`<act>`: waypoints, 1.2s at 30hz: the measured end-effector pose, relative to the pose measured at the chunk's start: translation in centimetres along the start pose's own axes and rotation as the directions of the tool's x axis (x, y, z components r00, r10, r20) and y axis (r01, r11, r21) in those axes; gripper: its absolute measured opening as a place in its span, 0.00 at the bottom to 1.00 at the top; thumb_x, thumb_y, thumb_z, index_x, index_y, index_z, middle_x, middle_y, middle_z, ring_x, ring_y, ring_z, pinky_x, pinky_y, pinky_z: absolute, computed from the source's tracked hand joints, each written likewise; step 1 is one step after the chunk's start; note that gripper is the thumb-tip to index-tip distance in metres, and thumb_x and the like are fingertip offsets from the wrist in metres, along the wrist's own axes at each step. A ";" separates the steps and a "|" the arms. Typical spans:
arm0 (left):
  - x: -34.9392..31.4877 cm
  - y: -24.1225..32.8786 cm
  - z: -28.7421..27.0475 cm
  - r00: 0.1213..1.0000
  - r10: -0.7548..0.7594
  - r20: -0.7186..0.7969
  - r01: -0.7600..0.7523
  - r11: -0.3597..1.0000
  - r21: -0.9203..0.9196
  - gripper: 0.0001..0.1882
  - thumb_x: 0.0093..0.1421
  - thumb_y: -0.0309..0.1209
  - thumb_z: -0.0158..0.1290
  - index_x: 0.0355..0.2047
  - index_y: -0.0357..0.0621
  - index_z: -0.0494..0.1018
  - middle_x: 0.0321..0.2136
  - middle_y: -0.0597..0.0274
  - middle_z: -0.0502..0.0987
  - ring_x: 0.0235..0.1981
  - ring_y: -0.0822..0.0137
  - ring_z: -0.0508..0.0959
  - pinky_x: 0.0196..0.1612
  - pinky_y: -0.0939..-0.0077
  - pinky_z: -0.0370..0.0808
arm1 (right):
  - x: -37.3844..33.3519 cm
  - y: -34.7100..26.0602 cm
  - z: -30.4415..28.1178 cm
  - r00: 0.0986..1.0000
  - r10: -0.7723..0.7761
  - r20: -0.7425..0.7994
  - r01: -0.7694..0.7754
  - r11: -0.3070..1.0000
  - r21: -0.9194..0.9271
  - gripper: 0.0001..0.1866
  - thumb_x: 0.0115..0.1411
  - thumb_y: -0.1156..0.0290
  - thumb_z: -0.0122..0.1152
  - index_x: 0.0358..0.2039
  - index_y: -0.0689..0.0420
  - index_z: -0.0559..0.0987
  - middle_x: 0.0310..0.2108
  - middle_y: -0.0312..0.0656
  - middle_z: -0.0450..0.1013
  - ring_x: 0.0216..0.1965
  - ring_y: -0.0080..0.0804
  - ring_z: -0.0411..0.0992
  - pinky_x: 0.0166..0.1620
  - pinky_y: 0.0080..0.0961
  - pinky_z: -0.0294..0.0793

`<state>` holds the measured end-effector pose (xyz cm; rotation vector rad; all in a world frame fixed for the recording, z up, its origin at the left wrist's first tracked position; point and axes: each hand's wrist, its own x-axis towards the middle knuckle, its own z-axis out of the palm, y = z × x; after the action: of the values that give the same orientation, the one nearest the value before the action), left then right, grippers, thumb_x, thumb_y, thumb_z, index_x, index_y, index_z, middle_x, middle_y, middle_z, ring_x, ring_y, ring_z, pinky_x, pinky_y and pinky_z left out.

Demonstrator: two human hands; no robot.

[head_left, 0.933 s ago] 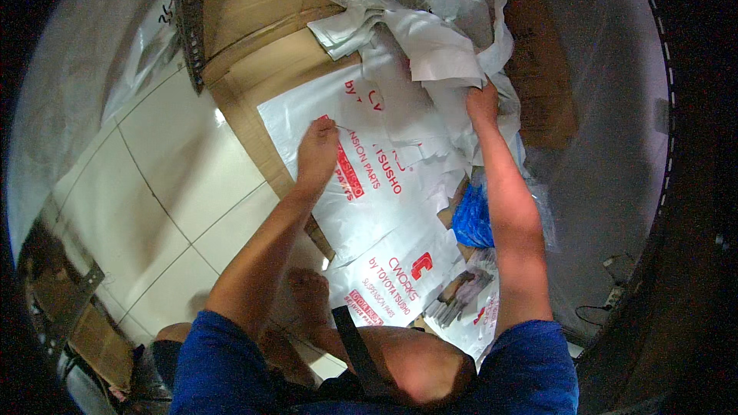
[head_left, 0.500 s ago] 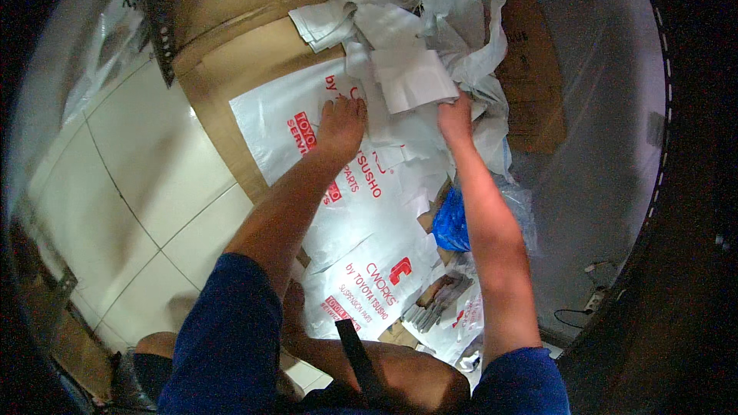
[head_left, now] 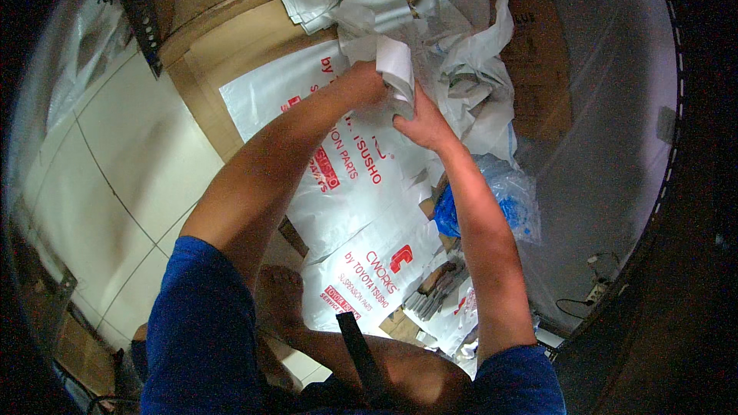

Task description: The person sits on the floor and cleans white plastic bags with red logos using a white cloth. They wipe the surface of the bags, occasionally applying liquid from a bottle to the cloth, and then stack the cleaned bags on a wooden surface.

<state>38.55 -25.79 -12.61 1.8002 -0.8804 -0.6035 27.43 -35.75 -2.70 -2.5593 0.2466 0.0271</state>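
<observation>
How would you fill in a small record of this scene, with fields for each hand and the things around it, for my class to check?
Left hand: at the left edge of a curled white sheet; fingertips hidden
Right hand: at the sheet's lower right; thumb apart from the fingers
Grip: firmness cannot be told
Nearer the body: white sheets with red print
Right side: blue bundle, partly hidden
Far side: crumpled white plastic
Upper left: brown cardboard
Left side: pale tiled floor

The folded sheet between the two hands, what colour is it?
The folded sheet is white, best seen in the head view.
</observation>
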 end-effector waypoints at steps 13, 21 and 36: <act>-5.0 6.8 -7.0 0.905 -0.333 -0.266 0.087 0.756 -0.649 0.30 0.58 0.52 0.47 0.40 0.33 0.74 0.35 0.42 0.77 0.38 0.54 0.77 0.44 0.63 0.72 | 1.7 6.2 -7.5 0.815 0.325 -0.480 -0.420 0.902 -0.101 0.31 0.57 0.52 0.58 0.49 0.68 0.70 0.48 0.60 0.69 0.49 0.58 0.68 0.51 0.43 0.66; -9.2 1.0 2.2 0.968 0.010 -0.250 0.044 0.976 0.213 0.29 0.51 0.39 0.57 0.49 0.34 0.66 0.45 0.45 0.72 0.48 0.50 0.71 0.50 0.57 0.70 | 3.0 3.6 -14.0 0.776 0.441 -0.451 -0.468 0.882 0.056 0.41 0.57 0.47 0.56 0.57 0.70 0.62 0.57 0.60 0.62 0.58 0.54 0.62 0.56 0.37 0.63; -6.3 1.9 3.5 0.970 -0.045 -0.238 0.026 0.996 -0.081 0.14 0.50 0.32 0.52 0.35 0.37 0.75 0.36 0.47 0.74 0.41 0.51 0.74 0.46 0.57 0.70 | 2.6 3.0 -15.6 0.781 0.550 -0.294 -0.239 0.699 0.674 0.25 0.60 0.64 0.57 0.56 0.57 0.66 0.52 0.41 0.68 0.53 0.35 0.67 0.54 0.34 0.67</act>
<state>31.57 -23.21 -12.11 1.7778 -0.6532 -0.4251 28.95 -47.05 8.64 -1.7710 0.8741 -0.4579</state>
